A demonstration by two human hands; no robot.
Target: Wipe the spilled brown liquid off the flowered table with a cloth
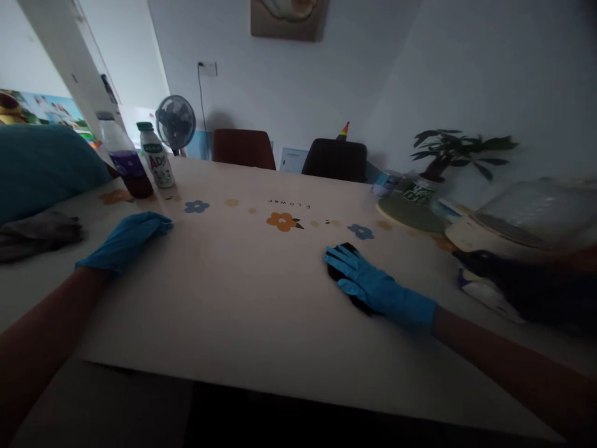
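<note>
Both of my hands wear blue gloves. My right hand (373, 283) lies flat, fingers spread, on top of a dark cloth (339, 272) that rests on the pale flower-print table cover (242, 280). My left hand (125, 239) rests palm down on the cover at the left, fingers together and stretched out, holding nothing. Nearest to it stand a bottle of dark purple liquid (125, 158) and a white bottle with a green cap (156, 155).
A grey rag (40, 233) lies at the far left. A small fan (175, 122) and two chairs (242, 148) stand behind the table. At the right are a potted plant (448, 155), a round green board (410, 213), a lidded pot (527, 218) and a dark object (522, 283).
</note>
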